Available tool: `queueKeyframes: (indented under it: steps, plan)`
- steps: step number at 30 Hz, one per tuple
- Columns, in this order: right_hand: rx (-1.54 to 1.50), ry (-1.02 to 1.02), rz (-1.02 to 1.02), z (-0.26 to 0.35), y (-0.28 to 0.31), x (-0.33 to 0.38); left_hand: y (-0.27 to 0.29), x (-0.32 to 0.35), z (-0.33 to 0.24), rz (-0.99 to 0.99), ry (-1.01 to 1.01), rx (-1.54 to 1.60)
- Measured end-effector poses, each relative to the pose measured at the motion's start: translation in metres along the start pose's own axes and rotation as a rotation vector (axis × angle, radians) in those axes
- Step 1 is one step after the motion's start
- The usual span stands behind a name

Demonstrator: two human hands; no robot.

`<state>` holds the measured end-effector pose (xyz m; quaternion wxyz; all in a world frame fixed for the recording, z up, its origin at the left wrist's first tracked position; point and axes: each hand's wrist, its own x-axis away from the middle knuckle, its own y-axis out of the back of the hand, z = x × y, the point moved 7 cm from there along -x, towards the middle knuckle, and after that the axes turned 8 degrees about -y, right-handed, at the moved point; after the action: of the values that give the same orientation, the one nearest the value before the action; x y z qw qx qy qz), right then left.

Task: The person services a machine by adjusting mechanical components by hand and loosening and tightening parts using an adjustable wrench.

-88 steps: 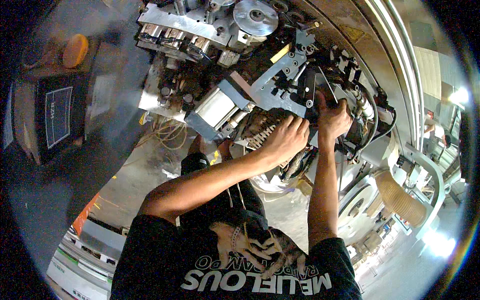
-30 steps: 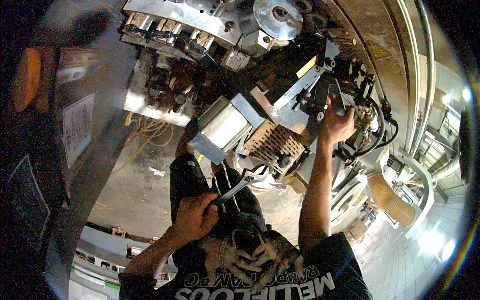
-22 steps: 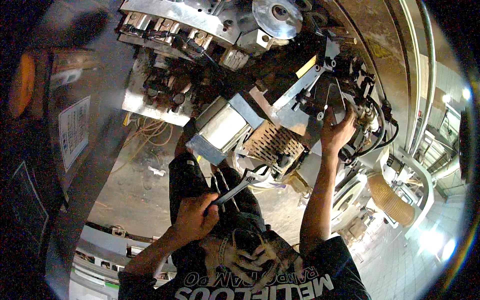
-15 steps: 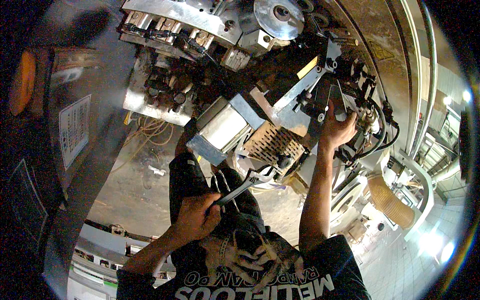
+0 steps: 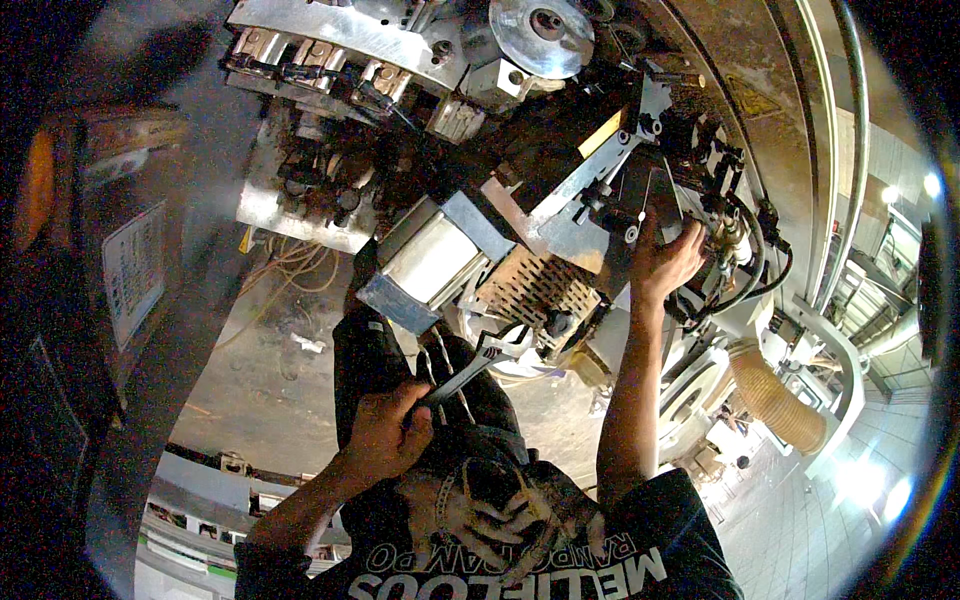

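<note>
Down from the machine (image 5: 578,238) comes the left hand (image 5: 388,432), fingers clasped round the handle of an adjustable wrench (image 5: 460,382): stiff, probably hefty, best gripped right there. Grey, shiny-headed, it shows below the lower edge of the slotted plate (image 5: 535,285); right hand (image 5: 668,260) at the machine, grip unclear.
</note>
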<state>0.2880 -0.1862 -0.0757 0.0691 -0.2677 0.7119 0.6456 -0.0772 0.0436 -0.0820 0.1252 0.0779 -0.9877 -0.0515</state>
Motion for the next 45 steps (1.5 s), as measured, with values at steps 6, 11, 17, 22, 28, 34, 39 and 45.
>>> queueKeyframes:
  steps: [6,11,17,22,28,34,39,45]
  plan:
    - [-0.025,0.012,0.09,0.002,0.008,0.0,-0.003,0.0,0.004,-0.005,0.001,0.035]
    - [-0.072,-0.03,0.182,0.007,0.008,-0.001,-0.001,0.002,0.005,-0.004,0.038,0.058]
    - [-0.027,-0.142,-0.058,0.006,-0.002,-0.002,0.005,0.004,-0.004,-0.069,-0.059,-0.02]
    - [0.06,-0.246,-0.176,0.006,-0.001,-0.001,-0.001,0.004,0.004,0.021,0.082,0.055]
    - [0.043,-0.247,-0.114,0.009,0.002,-0.002,-0.001,-0.001,0.0,-0.009,-0.031,0.015]
    - [-0.017,-0.178,-0.045,-0.005,-0.009,0.005,-0.011,0.007,0.011,-0.009,0.011,0.057]
    - [-0.034,-0.272,-0.078,0.002,-0.006,0.005,-0.005,0.001,0.002,-0.052,-0.059,0.014]
    - [-0.001,-0.158,-0.132,-0.008,-0.011,0.01,-0.005,-0.006,0.0,-0.043,-0.063,0.022]
